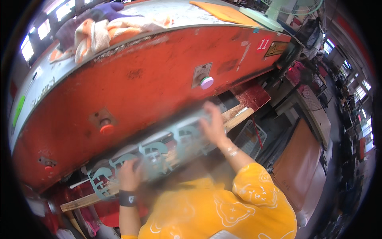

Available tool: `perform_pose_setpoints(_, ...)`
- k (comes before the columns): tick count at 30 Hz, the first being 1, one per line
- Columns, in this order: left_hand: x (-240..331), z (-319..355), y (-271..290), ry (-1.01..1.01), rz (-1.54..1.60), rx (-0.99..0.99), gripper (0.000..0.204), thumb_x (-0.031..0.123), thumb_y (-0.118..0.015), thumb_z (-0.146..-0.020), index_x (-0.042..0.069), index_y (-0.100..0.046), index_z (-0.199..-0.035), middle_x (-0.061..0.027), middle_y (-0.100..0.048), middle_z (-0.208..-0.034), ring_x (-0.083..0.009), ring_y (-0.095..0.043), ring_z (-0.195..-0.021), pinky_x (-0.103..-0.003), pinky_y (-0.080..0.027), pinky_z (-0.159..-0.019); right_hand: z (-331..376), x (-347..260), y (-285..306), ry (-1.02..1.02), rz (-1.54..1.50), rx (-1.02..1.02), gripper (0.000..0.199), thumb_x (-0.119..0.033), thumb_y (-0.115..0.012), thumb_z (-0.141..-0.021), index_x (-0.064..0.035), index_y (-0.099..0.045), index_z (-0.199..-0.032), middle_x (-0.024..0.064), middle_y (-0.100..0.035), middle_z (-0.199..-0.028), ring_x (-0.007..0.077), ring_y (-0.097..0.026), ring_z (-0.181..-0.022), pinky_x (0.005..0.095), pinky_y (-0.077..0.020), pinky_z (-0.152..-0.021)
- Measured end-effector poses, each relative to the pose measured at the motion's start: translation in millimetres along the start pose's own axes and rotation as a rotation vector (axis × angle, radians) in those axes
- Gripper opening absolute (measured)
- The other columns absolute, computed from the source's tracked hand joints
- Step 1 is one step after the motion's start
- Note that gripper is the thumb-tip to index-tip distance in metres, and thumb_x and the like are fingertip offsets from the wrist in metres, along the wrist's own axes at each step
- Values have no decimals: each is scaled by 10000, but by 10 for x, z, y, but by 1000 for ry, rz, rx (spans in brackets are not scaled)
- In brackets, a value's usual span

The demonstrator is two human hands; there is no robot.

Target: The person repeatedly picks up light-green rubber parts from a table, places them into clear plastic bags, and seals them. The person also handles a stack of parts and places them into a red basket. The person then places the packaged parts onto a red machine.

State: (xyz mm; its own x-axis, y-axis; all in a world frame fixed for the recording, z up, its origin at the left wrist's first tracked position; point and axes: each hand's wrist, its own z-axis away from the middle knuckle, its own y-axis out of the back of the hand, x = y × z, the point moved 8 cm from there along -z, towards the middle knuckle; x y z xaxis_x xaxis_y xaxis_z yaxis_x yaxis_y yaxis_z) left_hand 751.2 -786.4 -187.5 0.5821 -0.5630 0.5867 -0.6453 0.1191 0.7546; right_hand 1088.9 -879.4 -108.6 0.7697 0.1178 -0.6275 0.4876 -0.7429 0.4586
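A pale, see-through sheet with teal cut-out shapes (153, 149) stretches across in front of me, below the orange machine front. Motion blurs much of it. My left hand (129, 174), with a black band at its wrist, is closed on the sheet's left part; its fingertips are smeared. At the right end, my right hand (214, 125) grips the sheet's edge, thumb toward me and fingers behind. Beneath the sheet runs a wooden strip (238, 118), partly hidden by it.
The orange machine front (159, 75) carries a pink-white button (206, 83) and an orange-red button (106, 129). On its top lie a crumpled cloth (91, 36) and an orange sheet (225, 12). A brown board (298, 155) leans at right; a black fan (306, 77) stands behind.
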Motion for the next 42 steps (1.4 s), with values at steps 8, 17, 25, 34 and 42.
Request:
perform_pose_setpoints(8, -36, 71, -51, -38, -140, -10, 207, 208, -578, -849, 34, -593, -739, -156, -563, -752, -365, -548, -704, -463, -410, -617, 601, 56, -356, 53, 642, -689, 402, -456, -604, -823, -93, -654, -989, 76, -617, -1001, 222, -513, -1064, 445, -332, -921)
perform_pose_setpoints(17, -116, 99, -116, -4, -191, 18, 283, 200, -565, -861, -7, -571, -669, -202, -550, -707, -402, -538, -690, -481, -397, -623, 708, 25, -364, 74, 588, -625, 417, -420, -621, -815, -42, -650, -990, 130, -589, -1036, 272, -485, -1107, 517, -265, -1014)
perform_pose_setpoints(25, 46, 588, -297, 47, -143, -15, 260, 212, -589, -821, 11, -560, -658, -184, -534, -686, -395, -532, -679, -476, -402, -605, 668, 135, -64, -264, 264, -1084, 358, -382, -559, -860, -70, -694, -971, 189, -678, -933, 316, -655, -844, 393, -507, -785)
perform_pose_setpoints(34, 287, 1373, -61, 39, 306, -314, 184, 82, -531, -893, -19, -658, -981, -88, -635, -763, -118, -618, -625, -279, -482, -533, 741, -10, -337, -33, 521, -514, 882, -492, -734, -692, -149, -342, -1403, 165, -282, -1453, 480, -258, -1276, 546, -258, -1044)
perform_pose_setpoints(42, -135, 1541, 461, 140, -243, 70, 546, 111, -592, -795, 24, -454, -1316, -212, -408, -1391, -375, -357, -1301, -461, -240, -1083, 1006, -30, 151, -229, 302, -498, 753, -344, -763, -659, -112, -501, -1326, 191, -402, -1402, 413, -410, -1227, 453, -340, -1045)
